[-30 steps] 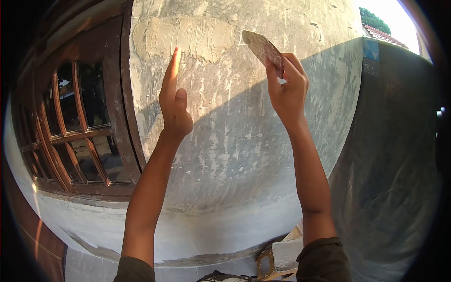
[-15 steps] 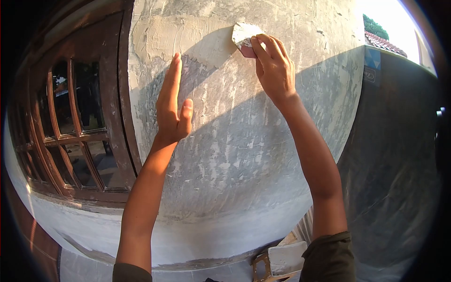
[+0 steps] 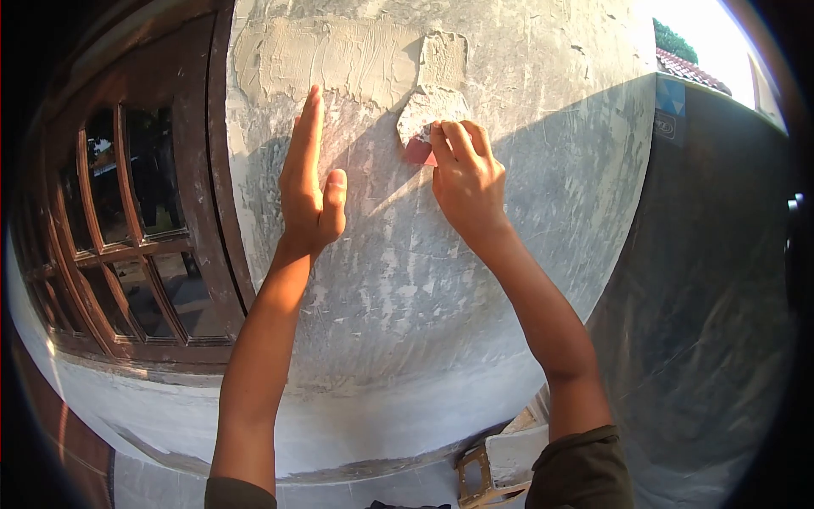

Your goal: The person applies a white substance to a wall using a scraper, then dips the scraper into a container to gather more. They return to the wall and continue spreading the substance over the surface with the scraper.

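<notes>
Right hand [image 3: 468, 178]: grip pinched on a red scraper [image 3: 419, 152], its face coated in pale paste [image 3: 434, 106], at the wall [image 3: 407, 280] directly below a short paste strip [image 3: 443, 61]. Left hand [image 3: 307, 187] is flat and free, fingers straight, thumb apart; wooden-framed window [image 3: 136, 251] stands farther left.

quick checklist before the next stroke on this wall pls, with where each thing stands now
1. Right hand gripping the scraper: ok, fingers pinch its reddish part.
2. Paste on the scraper: ok, a pale coat covers much of its visible face.
3. Left hand clear of the scraper: ok, open and apart from it.
4. Narrow paste strip joined to the wide paste patch: cannot tell, the border is shadowed.
5. Wide patch smooth: not ok, ridges show.
6. Scraper edge flat against the wall: cannot tell from this angle.
</notes>
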A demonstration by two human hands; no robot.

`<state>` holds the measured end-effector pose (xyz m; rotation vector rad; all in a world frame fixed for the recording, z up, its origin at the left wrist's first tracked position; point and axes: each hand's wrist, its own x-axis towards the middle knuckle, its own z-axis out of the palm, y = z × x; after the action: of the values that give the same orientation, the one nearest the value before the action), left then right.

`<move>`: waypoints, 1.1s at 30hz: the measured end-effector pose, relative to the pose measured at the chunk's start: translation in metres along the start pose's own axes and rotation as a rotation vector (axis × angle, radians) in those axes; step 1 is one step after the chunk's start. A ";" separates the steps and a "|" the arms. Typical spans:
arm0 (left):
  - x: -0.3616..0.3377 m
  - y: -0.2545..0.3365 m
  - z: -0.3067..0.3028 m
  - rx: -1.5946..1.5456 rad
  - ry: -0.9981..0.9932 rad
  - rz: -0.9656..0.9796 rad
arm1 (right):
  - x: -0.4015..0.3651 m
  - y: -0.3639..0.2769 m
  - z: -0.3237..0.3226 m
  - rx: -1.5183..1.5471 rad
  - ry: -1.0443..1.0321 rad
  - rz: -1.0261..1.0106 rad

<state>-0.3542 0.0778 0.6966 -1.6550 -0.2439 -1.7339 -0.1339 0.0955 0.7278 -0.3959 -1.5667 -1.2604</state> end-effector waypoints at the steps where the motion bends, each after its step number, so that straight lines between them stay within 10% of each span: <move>1: 0.000 0.000 -0.002 -0.004 -0.001 0.008 | -0.005 -0.009 -0.002 0.011 0.011 0.021; 5: 0.003 0.009 -0.011 -0.078 0.000 -0.122 | -0.008 -0.033 -0.033 0.495 -0.027 0.159; 23: 0.009 -0.008 -0.037 0.117 -0.129 -0.003 | 0.033 0.004 0.015 -0.059 0.046 0.008; 33: 0.007 -0.008 -0.037 0.140 -0.133 -0.026 | -0.002 -0.064 -0.029 0.237 -0.044 0.238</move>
<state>-0.3879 0.0594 0.6999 -1.6724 -0.4410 -1.5889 -0.1668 0.0465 0.6902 -0.4452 -1.6308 -0.8788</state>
